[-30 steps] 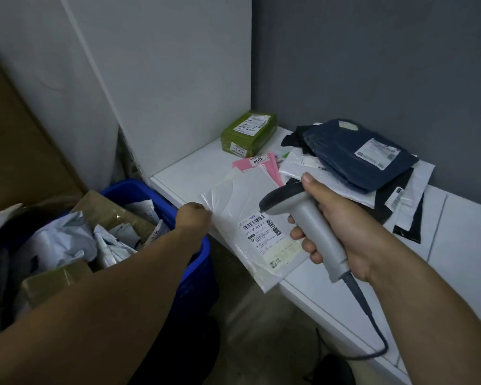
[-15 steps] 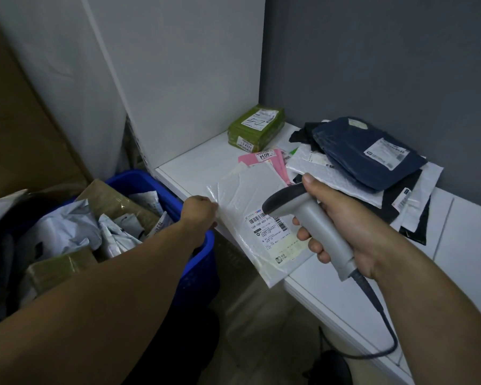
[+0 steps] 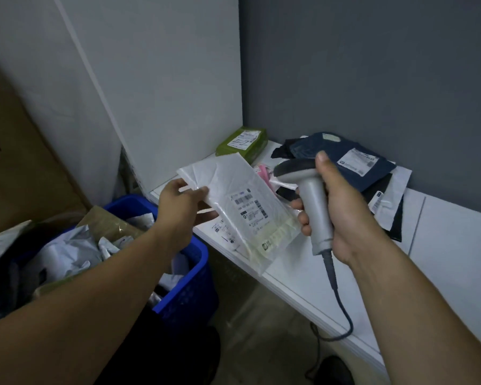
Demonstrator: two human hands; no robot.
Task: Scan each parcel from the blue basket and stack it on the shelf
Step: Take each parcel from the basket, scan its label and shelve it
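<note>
The left hand (image 3: pixel 178 207) held a flat white parcel (image 3: pixel 233 190) by its left edge. Its fingers (image 3: pixel 206 215) were clamped on the parcel, with the thumb on top and the other fingers under it. The white parcel was up in the air, over the front edge of the shelf (image 3: pixel 444 234) near the shelf's left corner, and its lower end hung out past that edge. I could not tell if it touched the shelf. A label (image 3: pixel 247 208) with black bars faced up on the parcel. The right hand (image 3: pixel 342 218) held a grey scanner (image 3: pixel 308 190) just beside the parcel's right edge. Its fingers (image 3: pixel 303 218) were wrapped tight round the handle, and the thumb lay up along the back of the scanner's head. A dark cord (image 3: pixel 342 309) hung down from the handle, past the front edge of the shelf. At the back left corner of the shelf lay a green parcel (image 3: pixel 242 144). Near the back edge, further right, a dark blue parcel (image 3: pixel 345 159) lay on top of a pile of white and black bags (image 3: pixel 386 198). A bit of a pink parcel (image 3: pixel 263 173) peeked out between the white parcel and the scanner. The blue basket (image 3: pixel 189 293) stood on the floor below the shelf's left end, full of grey bags (image 3: pixel 67 254) and a brown box (image 3: pixel 106 223).
</note>
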